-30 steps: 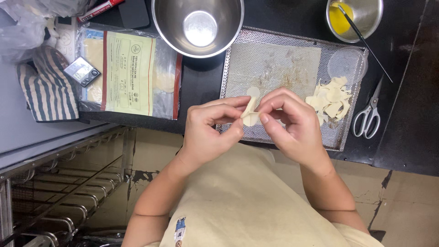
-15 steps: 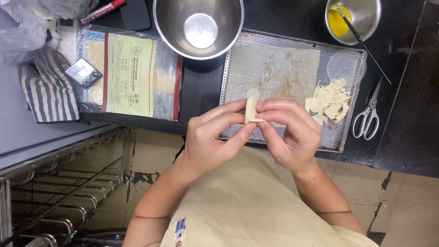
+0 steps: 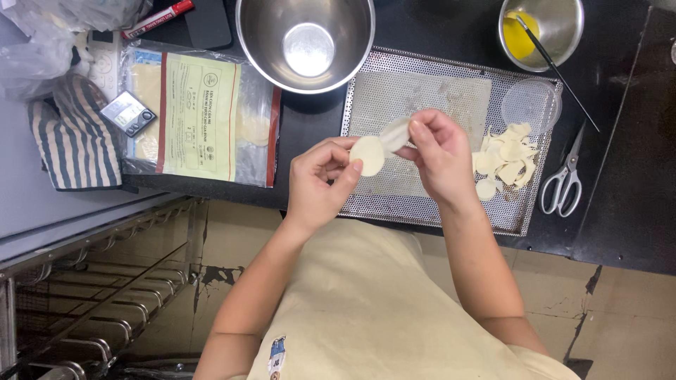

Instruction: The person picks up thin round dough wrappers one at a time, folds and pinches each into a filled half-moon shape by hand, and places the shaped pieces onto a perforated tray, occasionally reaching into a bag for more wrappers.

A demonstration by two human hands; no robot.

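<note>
My left hand (image 3: 320, 176) pinches a small round pale dough wrapper (image 3: 367, 155) between thumb and fingers. My right hand (image 3: 440, 158) holds a second thin dough piece (image 3: 396, 134) just beside it, the two pieces nearly touching. Both hands hover over the near left part of a perforated metal tray (image 3: 422, 204). A pile of several cut dough rounds (image 3: 505, 158) lies on the tray's right side, close to my right hand.
An empty steel bowl (image 3: 306, 42) stands behind the tray. A small bowl of yellow egg wash (image 3: 542, 28) with a brush, a clear round lid (image 3: 531, 104) and scissors (image 3: 563, 179) sit at right. A plastic wrapper bag (image 3: 201, 116), striped cloth (image 3: 74, 137) and metal rack (image 3: 91, 309) are at left.
My hands have drawn apart. What looked like one stuck-together piece held between both hands is now two separate wrappers, one in each hand, and the right hand has lifted farther from me.
</note>
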